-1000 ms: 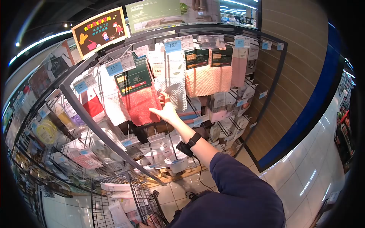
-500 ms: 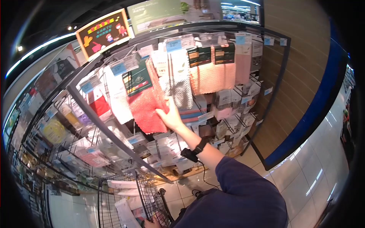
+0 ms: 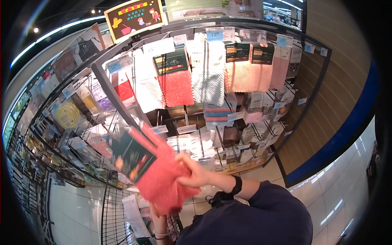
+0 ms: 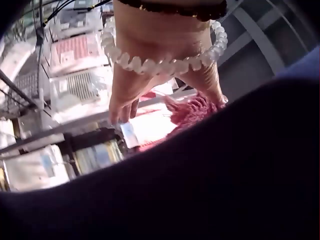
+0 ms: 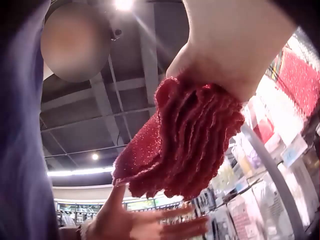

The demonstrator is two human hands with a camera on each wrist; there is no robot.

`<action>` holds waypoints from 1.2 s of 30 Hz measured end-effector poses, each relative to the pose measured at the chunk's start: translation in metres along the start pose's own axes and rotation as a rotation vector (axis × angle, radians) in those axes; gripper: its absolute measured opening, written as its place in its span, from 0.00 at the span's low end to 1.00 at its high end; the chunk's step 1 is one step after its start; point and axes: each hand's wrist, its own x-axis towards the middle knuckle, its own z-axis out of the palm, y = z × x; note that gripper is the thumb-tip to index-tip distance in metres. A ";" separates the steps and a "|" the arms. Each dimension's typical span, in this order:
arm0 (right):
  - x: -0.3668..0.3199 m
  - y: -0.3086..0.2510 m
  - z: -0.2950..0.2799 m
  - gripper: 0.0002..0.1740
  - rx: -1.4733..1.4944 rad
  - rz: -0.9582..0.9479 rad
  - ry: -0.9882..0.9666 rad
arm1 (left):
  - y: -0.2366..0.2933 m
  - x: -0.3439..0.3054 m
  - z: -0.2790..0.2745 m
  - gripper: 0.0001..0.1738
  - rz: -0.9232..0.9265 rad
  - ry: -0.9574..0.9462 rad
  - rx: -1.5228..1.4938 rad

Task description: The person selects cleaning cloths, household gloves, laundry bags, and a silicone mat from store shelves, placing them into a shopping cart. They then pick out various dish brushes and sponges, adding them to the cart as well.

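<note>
A carded pack of coral-red cleaning cloths (image 3: 163, 179) with a dark green label (image 3: 132, 153) is tilted above the cart. My right hand (image 3: 191, 171) grips it by its right side, thumb on top. Several wavy layers of the red cloths (image 5: 197, 142) show below that hand in the right wrist view. My left hand (image 5: 142, 225) is under the pack, fingers straight and spread, thumb at the cloths' corner. In the head view the pack mostly hides it. The left wrist view shows red cloth (image 4: 195, 112) beside the left hand (image 4: 125, 92).
A black wire cart (image 3: 112, 216) with packages stands below. Ahead, a rack holds another red cloth pack (image 3: 177, 87), grey cloths (image 3: 208, 85) and peach cloths (image 3: 247, 76). The rack's grey frame bar (image 3: 112, 92) slants down beside the pack. A wood-grain panel (image 3: 337, 102) stands at right.
The right hand was at the hanging red cloths; now it has brought a pack off the rack, down and left over the cart. The left hand has risen from the cart to the pack.
</note>
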 end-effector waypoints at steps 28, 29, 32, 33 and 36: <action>0.062 0.033 -0.218 0.48 -0.864 -0.126 0.933 | 0.032 -0.041 -0.132 0.27 0.007 0.697 -0.199; 0.068 0.045 -0.225 0.51 -0.830 -0.098 0.931 | 0.019 -0.046 -0.146 0.27 -0.033 0.721 -0.197; 0.081 0.060 -0.227 0.56 -0.702 -0.153 0.923 | -0.028 -0.064 -0.184 0.27 -0.156 0.735 -0.221; 0.090 0.074 -0.233 0.56 -0.755 -0.173 0.979 | -0.039 -0.067 -0.187 0.27 -0.190 0.720 -0.233; 0.089 0.054 -0.217 0.40 -0.819 0.172 0.945 | -0.058 -0.072 -0.168 0.27 -0.255 0.729 -0.310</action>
